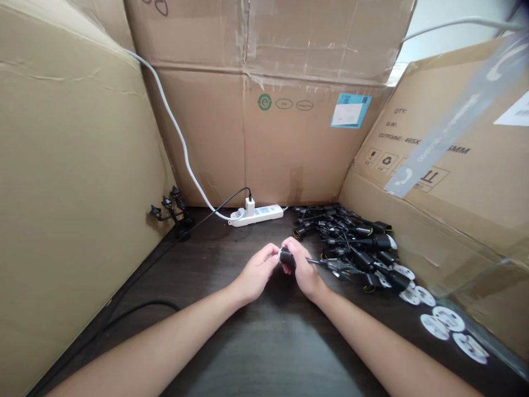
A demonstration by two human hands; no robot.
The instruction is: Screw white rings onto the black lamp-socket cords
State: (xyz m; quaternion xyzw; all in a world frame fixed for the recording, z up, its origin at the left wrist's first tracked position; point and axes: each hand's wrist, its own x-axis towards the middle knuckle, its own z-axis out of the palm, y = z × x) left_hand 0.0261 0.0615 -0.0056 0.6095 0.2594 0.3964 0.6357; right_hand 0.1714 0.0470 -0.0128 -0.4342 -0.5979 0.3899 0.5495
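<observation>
Above the middle of the dark table, my two hands meet at a short black cylindrical housing [285,256] with a cable trailing out to the right. My right hand [305,273] is closed around the housing, its fingers wrapped over the top and below. With thumb and fingers pinched together, my left hand [258,274] grips a white round piece [280,252] at the housing's left end. Fingers hide much of that piece, so I cannot tell whether it is seated in the housing. Just right of my right hand lies a pile of similar black housings with cables [359,245].
White discs [448,320] lie along the right edge. At the back is a white power strip [260,215] with a white adapter [250,206] and a black cable. A small black lamp-post-like stand [179,218] is at left. Cardboard walls [248,143] enclose the table.
</observation>
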